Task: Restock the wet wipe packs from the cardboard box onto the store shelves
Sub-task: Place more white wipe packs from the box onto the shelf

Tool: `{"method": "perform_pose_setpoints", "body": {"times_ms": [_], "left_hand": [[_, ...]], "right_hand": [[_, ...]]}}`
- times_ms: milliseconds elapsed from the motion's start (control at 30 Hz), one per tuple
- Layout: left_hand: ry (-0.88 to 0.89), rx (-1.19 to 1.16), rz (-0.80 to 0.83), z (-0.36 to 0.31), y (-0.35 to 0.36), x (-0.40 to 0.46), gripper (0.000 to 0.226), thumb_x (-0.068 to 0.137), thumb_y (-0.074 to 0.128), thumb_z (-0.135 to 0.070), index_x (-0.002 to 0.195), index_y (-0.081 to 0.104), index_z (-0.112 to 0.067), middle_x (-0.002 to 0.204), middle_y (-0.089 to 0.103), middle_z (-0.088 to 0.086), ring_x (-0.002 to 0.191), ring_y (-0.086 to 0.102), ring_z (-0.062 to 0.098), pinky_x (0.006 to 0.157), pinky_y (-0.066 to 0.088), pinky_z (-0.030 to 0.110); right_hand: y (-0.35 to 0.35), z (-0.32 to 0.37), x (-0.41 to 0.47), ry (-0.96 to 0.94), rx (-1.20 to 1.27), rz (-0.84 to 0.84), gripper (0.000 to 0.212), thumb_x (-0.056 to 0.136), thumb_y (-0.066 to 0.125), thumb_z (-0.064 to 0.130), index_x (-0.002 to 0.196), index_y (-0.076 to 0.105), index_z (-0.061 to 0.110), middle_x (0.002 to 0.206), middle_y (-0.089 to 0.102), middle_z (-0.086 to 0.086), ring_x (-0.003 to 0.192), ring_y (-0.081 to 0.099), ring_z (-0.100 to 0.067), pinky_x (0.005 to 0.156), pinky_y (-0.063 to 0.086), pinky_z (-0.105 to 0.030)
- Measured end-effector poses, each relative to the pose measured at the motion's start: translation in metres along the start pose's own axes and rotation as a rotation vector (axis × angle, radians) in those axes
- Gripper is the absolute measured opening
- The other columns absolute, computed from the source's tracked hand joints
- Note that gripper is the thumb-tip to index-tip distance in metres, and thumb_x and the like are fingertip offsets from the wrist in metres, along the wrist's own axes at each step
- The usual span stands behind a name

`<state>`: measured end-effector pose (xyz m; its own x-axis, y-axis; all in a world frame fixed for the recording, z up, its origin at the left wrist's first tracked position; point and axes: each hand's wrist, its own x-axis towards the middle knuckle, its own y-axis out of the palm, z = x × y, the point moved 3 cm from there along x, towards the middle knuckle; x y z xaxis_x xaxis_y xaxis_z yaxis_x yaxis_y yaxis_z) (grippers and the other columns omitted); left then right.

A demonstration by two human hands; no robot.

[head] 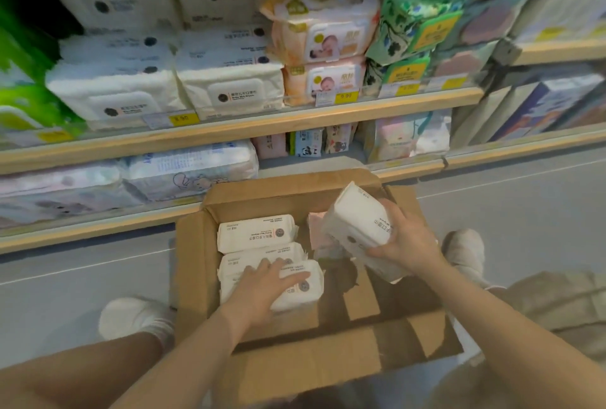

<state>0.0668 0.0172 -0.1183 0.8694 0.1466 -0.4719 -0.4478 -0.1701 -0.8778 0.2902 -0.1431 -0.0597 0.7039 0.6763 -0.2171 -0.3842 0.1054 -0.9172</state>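
Head view, store aisle, read left to right. The white wet wipe packs already on the shelf are sitting in stacks above a yellow price tag, on the wooden shelf edge. Below, the cardboard box is standing open on the floor, between the person's white shoes. The left hand is lying on the nearest pack in the box, fingers nearly straight and spread over its top, thumb side hidden; whether it is already closing on the pack cannot be told. Two more packs are lying behind it in the same column. The right hand is gripping a lifted pack by its near end, fingers wrapped round it, the pack tilting above the emptier right half of the box. Judged step: taking one pack in each hand. To do this well, the left fingers should be curling under the pack's long edge before lifting, and both packs should be turning label-forward to match the white stacks.
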Motion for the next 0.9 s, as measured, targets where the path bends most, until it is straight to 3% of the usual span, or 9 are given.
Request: {"method": "perform_pose_setpoints", "body": {"times_ms": [67, 200, 367, 433, 533, 667, 733, 900], "left_hand": [[-0.011, 0.027, -0.051, 0.002, -0.021, -0.006, 0.091, 0.084, 0.059, -0.011, 0.143, 0.003, -0.051, 0.149, 0.018, 0.007, 0.128, 0.026, 0.032, 0.101, 0.033, 0.048], [-0.078, -0.075, -0.190, 0.027, -0.072, -0.029, 0.081, 0.086, 0.057, -0.039, 0.144, 0.001, -0.051, 0.146, 0.020, 0.003, 0.125, 0.027, 0.029, 0.098, 0.036, 0.043], [-0.151, -0.155, -0.394, 0.091, -0.130, -0.081, 0.083, 0.065, 0.031, -0.068, 0.143, 0.005, -0.052, 0.142, 0.027, 0.002, 0.122, 0.030, 0.025, 0.095, 0.039, 0.038], [-0.208, -0.196, -0.514, 0.121, -0.137, -0.105, 0.085, 0.060, 0.027, -0.067, 0.143, 0.012, -0.052, 0.139, 0.030, 0.002, 0.116, 0.033, 0.024, 0.095, 0.039, 0.041], [-0.299, -0.305, -0.668, 0.163, -0.135, -0.134, 0.080, 0.064, 0.041, -0.059, 0.140, 0.016, -0.056, 0.137, 0.036, 0.001, 0.112, 0.035, 0.026, 0.093, 0.040, 0.048], [-0.391, -0.368, -0.766, 0.204, -0.141, -0.162, 0.081, 0.062, 0.051, -0.054, 0.139, 0.024, -0.055, 0.140, 0.035, 0.001, 0.120, 0.034, 0.026, 0.097, 0.037, 0.046], [-0.422, -0.353, -0.803, 0.221, -0.148, -0.174, 0.082, 0.063, 0.057, -0.048, 0.140, 0.027, -0.053, 0.140, 0.034, 0.002, 0.118, 0.033, 0.025, 0.096, 0.035, 0.044], [-0.493, -0.375, -0.903, 0.263, -0.157, -0.202, 0.083, 0.058, 0.047, -0.057, 0.140, 0.031, -0.049, 0.136, 0.039, 0.006, 0.118, 0.035, 0.028, 0.098, 0.034, 0.042]], "right_hand": [[-0.016, 0.008, -0.001, -0.025, 0.018, -0.048, 0.095, 0.061, 0.080, 0.048, 0.139, 0.028, 0.034, 0.123, 0.047, 0.001, 0.115, 0.045, -0.025, 0.093, 0.042, -0.044], [-0.040, 0.023, 0.001, -0.085, 0.011, -0.104, 0.099, 0.055, 0.078, 0.053, 0.138, 0.028, 0.037, 0.120, 0.051, 0.001, 0.108, 0.048, -0.024, 0.085, 0.046, -0.044], [-0.070, 0.075, 0.015, -0.193, -0.152, -0.150, 0.098, 0.058, 0.077, 0.055, 0.139, 0.028, 0.031, 0.119, 0.053, -0.001, 0.106, 0.050, -0.024, 0.080, 0.044, -0.038], [-0.078, 0.103, 0.025, -0.253, -0.183, -0.156, 0.099, 0.058, 0.077, 0.056, 0.141, 0.027, 0.031, 0.121, 0.053, -0.001, 0.107, 0.049, -0.022, 0.081, 0.043, -0.037], [-0.086, 0.152, 0.040, -0.351, -0.175, -0.161, 0.099, 0.060, 0.077, 0.054, 0.142, 0.025, 0.033, 0.127, 0.050, 0.001, 0.114, 0.046, -0.022, 0.089, 0.043, -0.040], [-0.106, 0.225, 0.064, -0.484, -0.187, -0.213, 0.100, 0.060, 0.079, 0.053, 0.142, 0.026, 0.033, 0.128, 0.050, -0.002, 0.112, 0.047, -0.025, 0.084, 0.041, -0.039], [-0.119, 0.265, 0.078, -0.574, -0.198, -0.234, 0.101, 0.059, 0.079, 0.053, 0.142, 0.026, 0.033, 0.127, 0.050, -0.003, 0.113, 0.046, -0.026, 0.090, 0.042, -0.042], [-0.146, 0.375, 0.111, -0.741, -0.293, -0.315, 0.098, 0.063, 0.079, 0.051, 0.144, 0.026, 0.032, 0.117, 0.050, -0.004, 0.113, 0.046, -0.029, 0.092, 0.036, -0.045]]}}
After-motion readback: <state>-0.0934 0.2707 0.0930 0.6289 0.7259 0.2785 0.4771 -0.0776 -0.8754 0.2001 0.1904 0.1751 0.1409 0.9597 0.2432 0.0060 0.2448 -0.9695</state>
